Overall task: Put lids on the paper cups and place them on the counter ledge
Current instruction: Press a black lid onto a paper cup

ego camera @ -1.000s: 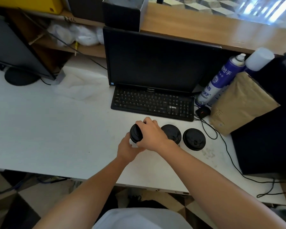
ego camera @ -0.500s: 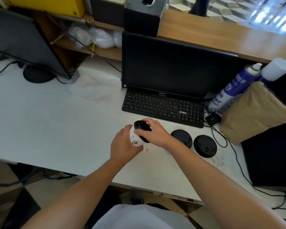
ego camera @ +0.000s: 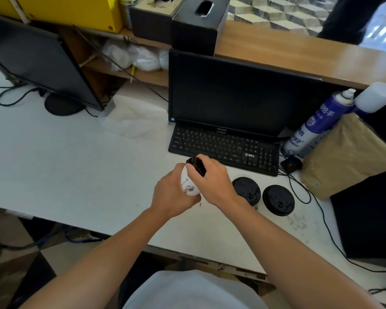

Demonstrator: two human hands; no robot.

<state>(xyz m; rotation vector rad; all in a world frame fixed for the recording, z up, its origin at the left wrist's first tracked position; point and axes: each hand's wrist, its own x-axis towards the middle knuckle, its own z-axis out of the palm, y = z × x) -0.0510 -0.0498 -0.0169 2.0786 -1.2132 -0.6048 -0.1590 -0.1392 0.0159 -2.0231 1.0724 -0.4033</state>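
A white paper cup (ego camera: 188, 185) with a dark print is held above the white desk (ego camera: 76, 166), tilted away from me. My left hand (ego camera: 171, 195) wraps its body from the left. My right hand (ego camera: 212, 181) grips the black lid (ego camera: 197, 166) on the cup's mouth. Two more cups with black lids stand on the desk to the right, one (ego camera: 246, 190) by my right wrist and one (ego camera: 278, 200) further right. The wooden counter ledge (ego camera: 299, 54) runs across the back, above the monitor.
A black keyboard (ego camera: 225, 147) and monitor (ego camera: 236, 94) stand just behind the hands. A blue spray can (ego camera: 316, 123), a brown paper bag (ego camera: 348, 155) and cables lie at the right. A black tissue box (ego camera: 198, 23) sits on the ledge. A second monitor (ego camera: 31, 61) stands at the left.
The cup has been lifted off the desk and tilted, so its white side shows. Both hands have stayed on it, and the view has shifted down and left.
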